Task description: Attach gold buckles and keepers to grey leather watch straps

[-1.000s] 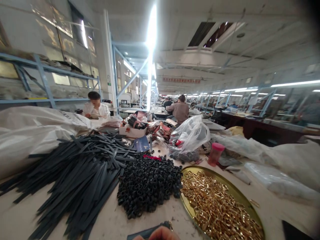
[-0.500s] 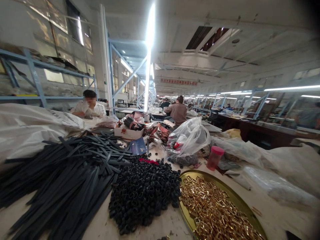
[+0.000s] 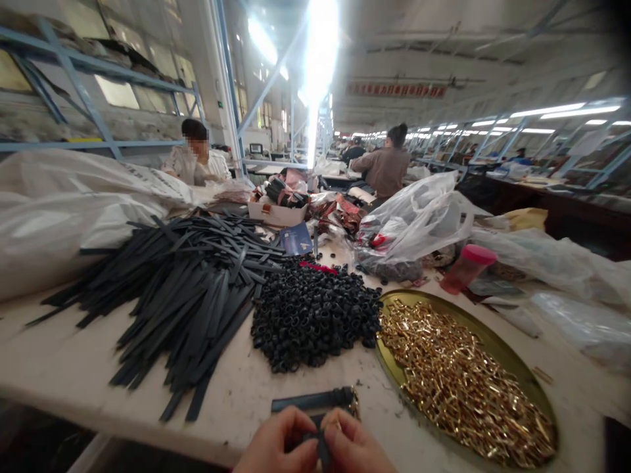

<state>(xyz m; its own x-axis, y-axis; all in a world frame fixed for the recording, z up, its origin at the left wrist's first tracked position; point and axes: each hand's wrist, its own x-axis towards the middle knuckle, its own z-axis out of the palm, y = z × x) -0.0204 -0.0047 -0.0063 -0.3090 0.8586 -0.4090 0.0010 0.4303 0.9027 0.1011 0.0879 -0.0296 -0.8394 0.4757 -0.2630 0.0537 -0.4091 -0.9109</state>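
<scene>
Left hand (image 3: 283, 443) and right hand (image 3: 357, 447) both pinch a dark strip (image 3: 323, 453) between thumb and fingers at the near edge of the table (image 3: 64, 341). Grip is narrow on both sides. Glint at the right fingertips might be metal; too small to tell.

Risks, my read:
- Fingers hide most of the strip, so a twist or skewed fold in there could go unnoticed.
- Pinch looks to be on fingertips only; an uneven pull could slip it out, and with the work this close to the edge it may drop off.
- Strap with gold-coloured hardware (image 3: 308, 400) lies just beyond the fingertips. A forward nudge could shove it or snag the hardware.
- Black loops (image 3: 315, 322) are heaped loose, next to the gold tray (image 3: 535, 378). A careless sweep could scatter them or mix them with the gold buckles (image 3: 458, 381).
- Long strips (image 3: 197, 289) at left overlap in a tangle; tugging one might drag others along.
</scene>
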